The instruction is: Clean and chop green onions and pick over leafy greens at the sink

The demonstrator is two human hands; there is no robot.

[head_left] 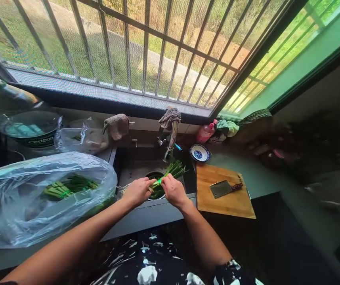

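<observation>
Green bunch (174, 170) over the sink (134, 167)

The left hand (139, 191) and right hand (173, 190) both pinch the bunch, side by side. A round bowl (155, 172) sits under them. A clear bag (89, 167) with more greens (58, 190) is to their left. To their right, a knife (222, 189) lies on a board (207, 175). Past them stands the tap (174, 133).

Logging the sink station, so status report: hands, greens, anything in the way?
Left hand and right hand on green bunch, over sink. Cleaver apart, on cutting board. Faucet just beyond, not blocking hands.
</observation>
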